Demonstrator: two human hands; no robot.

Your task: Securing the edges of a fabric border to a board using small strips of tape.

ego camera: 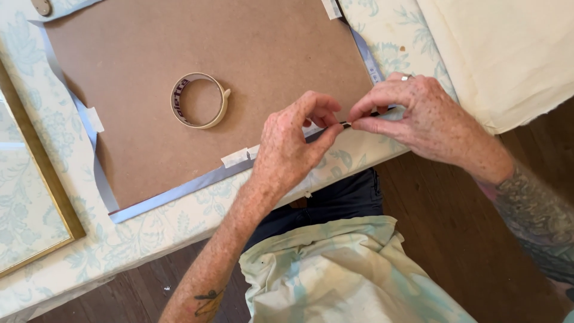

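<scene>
At far left a gold frame [42, 179] is lying on the floral cloth [149, 230]. Right of it, a tape roll [199, 100] is resting on the brown backing board [179, 60]. At the board's near right edge, the left hand [287, 146] and right hand [412, 113] are pinching a thin dark strip [359, 119] between fingertips; it is looking light, flimsy, best held by its ends. No containers are showing.

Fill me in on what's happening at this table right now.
A person sits at a floral-covered table with a brown backing board lying on grey sheeting. The left hand and right hand meet at the board's near edge, pinching a thin dark strip between their fingertips. A roll of tape rests on the board, small pale tape pieces sit along its edges, and a gold frame lies at the left.
</scene>
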